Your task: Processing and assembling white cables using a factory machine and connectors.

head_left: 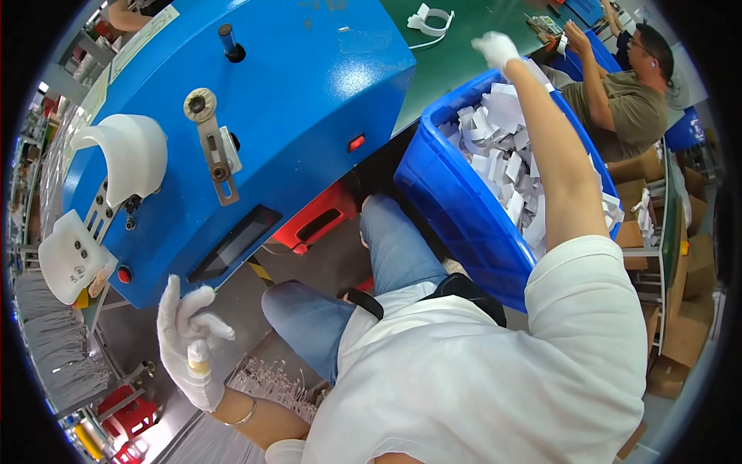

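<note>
My left hand (189, 340), in a white glove, is raised low on the left beside the blue machine (294, 85); its fingers are spread and it holds nothing. My right hand (495, 48), also gloved, reaches far out over the blue bin (456, 209) of white plastic pieces (502, 147) to the edge of the green table (464, 31). Its fingers are curled, and I cannot see whether it holds anything. A white band-shaped part (430, 19) lies on the table just left of that hand.
Two white curved shells (127, 151) (73, 255) sit on the machine's left side, near a metal lever (210, 139) and a black knob (229, 42). Another person (626, 100) works at the table's far right. Cardboard boxes (688, 309) stand at right.
</note>
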`<state>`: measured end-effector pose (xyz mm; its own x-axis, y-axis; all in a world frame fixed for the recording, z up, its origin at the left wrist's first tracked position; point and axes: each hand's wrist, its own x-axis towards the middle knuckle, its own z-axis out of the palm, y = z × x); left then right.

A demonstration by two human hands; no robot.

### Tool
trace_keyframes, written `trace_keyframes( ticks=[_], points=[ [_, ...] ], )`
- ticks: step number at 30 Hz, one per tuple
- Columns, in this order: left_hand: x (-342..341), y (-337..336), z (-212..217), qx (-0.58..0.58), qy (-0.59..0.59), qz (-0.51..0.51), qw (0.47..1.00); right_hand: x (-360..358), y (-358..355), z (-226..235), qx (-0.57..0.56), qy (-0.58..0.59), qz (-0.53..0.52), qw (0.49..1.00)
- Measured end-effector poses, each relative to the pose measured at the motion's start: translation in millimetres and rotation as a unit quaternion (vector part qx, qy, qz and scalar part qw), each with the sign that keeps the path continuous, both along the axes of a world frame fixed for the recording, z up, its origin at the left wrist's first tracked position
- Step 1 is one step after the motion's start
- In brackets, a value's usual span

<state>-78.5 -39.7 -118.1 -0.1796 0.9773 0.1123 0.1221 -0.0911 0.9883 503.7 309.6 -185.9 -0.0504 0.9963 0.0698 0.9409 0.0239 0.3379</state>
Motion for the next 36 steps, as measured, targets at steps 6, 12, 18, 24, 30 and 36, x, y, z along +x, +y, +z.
trace_keyframes(
  ticks=[6, 12, 18, 24, 30, 36],
  points=[
    [0, -6, -4, -0.035, 0.033, 0.010, 0.999, 22, -83, -49, -0.051, 0.076, -0.145, 0.985],
    [12, 3, 9, -0.026, 0.006, -0.064, 0.998, 51, -111, -20, 0.134, 0.490, -0.108, 0.855],
    [76, 22, 32, -0.003, 0.024, -0.136, 0.990, -83, -177, 81, 0.004, 0.640, -0.146, 0.755],
    [126, 28, 35, 0.222, 0.265, -0.166, 0.924, -168, -218, 80, -0.174, 0.671, -0.170, 0.701],
    [126, 18, 22, 0.269, 0.601, -0.216, 0.721, -252, -248, 53, -0.501, 0.724, -0.132, 0.455],
    [53, -17, -10, 0.017, 0.308, -0.230, 0.923, -293, -290, -18, -0.458, 0.774, 0.117, 0.421]
  ],
)
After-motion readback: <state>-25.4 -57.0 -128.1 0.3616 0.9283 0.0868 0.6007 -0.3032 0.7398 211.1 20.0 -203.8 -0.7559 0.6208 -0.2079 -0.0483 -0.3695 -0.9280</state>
